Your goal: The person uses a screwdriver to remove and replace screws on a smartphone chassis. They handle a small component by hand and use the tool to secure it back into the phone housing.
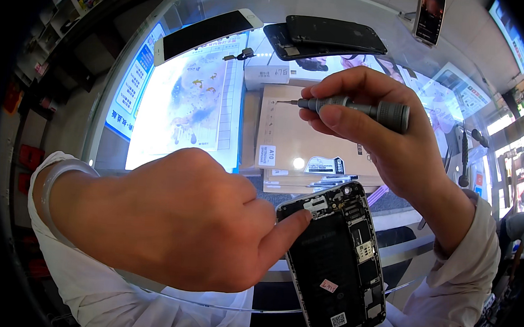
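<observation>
My right hand (377, 107) grips a grey screwdriver (359, 111), its thin tip pointing left above the cardboard boxes. Below, an opened phone (333, 268) shows its dark battery, circuit board and metal frame, tilted near the table's front edge. My left hand (194, 219) reaches over from the left with most fingers curled in. Its index fingertip touches a small silvery plate (317, 205) near the phone's top end. The left thumb is hidden, as is anything inside the curled fingers.
Flat brown boxes (311, 133) lie mid-table beside a lit picture sheet (188, 109). Farther back are a white-framed phone (206, 35), a dark phone body (334, 37), a small dark part (241, 54) and a propped-up phone (429, 18). Tools (465, 156) lie at the right.
</observation>
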A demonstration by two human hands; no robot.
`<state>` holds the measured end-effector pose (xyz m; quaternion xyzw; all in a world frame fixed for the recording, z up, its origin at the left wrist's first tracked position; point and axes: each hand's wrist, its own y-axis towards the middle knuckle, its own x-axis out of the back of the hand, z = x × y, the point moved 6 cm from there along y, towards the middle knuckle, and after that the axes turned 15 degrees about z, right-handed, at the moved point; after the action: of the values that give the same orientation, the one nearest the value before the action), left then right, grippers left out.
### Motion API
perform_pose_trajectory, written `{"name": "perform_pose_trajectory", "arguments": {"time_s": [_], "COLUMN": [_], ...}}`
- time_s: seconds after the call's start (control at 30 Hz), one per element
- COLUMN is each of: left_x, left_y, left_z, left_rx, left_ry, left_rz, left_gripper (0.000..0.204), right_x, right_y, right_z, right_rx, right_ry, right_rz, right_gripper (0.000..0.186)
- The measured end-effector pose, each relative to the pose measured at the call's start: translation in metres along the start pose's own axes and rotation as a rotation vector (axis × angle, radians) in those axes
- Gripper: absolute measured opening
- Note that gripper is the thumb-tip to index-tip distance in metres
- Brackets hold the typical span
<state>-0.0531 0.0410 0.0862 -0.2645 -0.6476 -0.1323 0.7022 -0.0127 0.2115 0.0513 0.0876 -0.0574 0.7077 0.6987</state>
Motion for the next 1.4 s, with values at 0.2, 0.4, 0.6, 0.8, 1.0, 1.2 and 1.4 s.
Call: {"name": "perform_pose_trajectory", "arguments": {"time_s": [0.2, 0.4, 0.6, 0.8, 1.0, 1.2, 1.4], "left_x": [-0.001, -0.001, -0.001, -0.002, -0.002, -0.001, -0.001], "left_y": [0.000, -0.001, 0.000, -0.001, -0.001, -0.001, -0.001], "left_z": [0.001, 0.002, 0.005, 0.005, 0.005, 0.004, 0.004], "left_rx": [-0.012, -0.014, -0.022, -0.029, -0.025, -0.022, -0.021], "left_ry": [0.022, -0.012, -0.060, -0.069, -0.088, -0.079, -0.062], "left_rz": [-0.018, -0.003, -0.001, -0.030, -0.051, -0.039, -0.026], "left_gripper": [0.045, 0.044, 0.044, 0.041, 0.036, 0.036, 0.037], "right_x": [0.000, -0.018, -0.030, -0.039, -0.041, -0.041, -0.044], "right_y": [-0.013, -0.066, -0.079, -0.076, -0.075, -0.075, -0.075], "right_z": [0.016, 0.059, 0.047, 0.044, 0.042, 0.044, 0.043], "right_rx": [0.181, 0.513, 0.559, 0.688, 0.671, 0.676, 0.707], "right_ry": [-0.081, -0.702, -0.704, -0.727, -0.740, -0.759, -0.741], "right_rz": [0.037, 0.201, 0.269, 0.319, 0.329, 0.335, 0.280], "right_gripper": [0.026, 0.025, 0.019, 0.016, 0.017, 0.017, 0.012]}}
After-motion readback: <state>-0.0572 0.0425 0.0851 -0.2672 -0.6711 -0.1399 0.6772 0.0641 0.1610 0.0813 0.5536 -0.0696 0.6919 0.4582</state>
